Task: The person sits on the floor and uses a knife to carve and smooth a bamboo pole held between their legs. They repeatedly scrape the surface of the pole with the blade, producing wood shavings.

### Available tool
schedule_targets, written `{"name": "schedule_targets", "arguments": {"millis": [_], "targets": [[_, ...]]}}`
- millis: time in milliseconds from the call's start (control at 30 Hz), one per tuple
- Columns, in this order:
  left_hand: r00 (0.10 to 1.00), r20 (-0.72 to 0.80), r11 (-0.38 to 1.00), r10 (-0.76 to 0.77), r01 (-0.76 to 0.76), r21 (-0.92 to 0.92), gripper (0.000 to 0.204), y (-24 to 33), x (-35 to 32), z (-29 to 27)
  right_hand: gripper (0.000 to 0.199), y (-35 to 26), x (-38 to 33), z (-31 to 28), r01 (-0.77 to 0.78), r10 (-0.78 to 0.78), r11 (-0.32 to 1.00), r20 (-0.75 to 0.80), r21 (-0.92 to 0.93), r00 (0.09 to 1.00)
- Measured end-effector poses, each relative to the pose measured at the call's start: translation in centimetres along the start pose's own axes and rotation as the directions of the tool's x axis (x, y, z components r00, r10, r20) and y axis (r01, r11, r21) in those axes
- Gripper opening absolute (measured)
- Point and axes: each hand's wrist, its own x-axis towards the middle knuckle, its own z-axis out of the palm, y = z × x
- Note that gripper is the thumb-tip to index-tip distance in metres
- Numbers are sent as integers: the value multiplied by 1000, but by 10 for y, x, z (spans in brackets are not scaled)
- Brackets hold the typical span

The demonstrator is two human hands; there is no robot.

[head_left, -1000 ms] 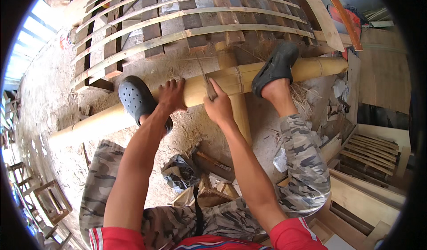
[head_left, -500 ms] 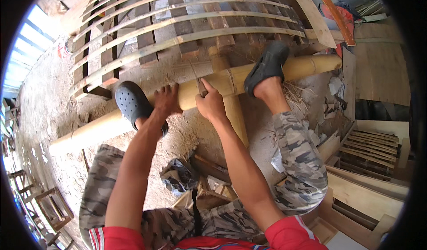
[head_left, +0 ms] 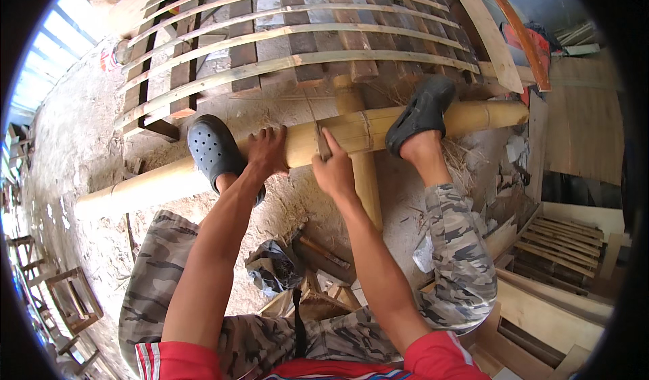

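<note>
My right hand (head_left: 334,170) clenches this thin-bladed tool (head_left: 324,150) over the bamboo pole (head_left: 346,128); my left hand (head_left: 268,150) lies spread on the bamboo!

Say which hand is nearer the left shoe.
Left: the left hand rests on the bamboo pole just right of the left shoe; the right hand, gripping a bladed tool, is farther right along the pole.

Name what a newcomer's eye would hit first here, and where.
Likely the long yellow bamboo pole crossing mid-picture, with dark clogs to either side of the hands. On it, the left hand rests flat-ish, while the right hand grips a thin-bladed hand tool over the pole. Beyond, at the top, pale strips run across dark wooden beams.
</note>
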Motion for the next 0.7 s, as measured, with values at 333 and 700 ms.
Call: {"name": "schedule_targets", "arguments": {"millis": [333,700], "targets": [[998,-65,999,-29,30,26,131,-23,-21,7,64,-24,-182,-52,-4,-8,983,65,181,998],[999,28,999,-42,42,-1,128,-20,-10,1,65,8,25,18,-45,44,998,33,46,998]]}}
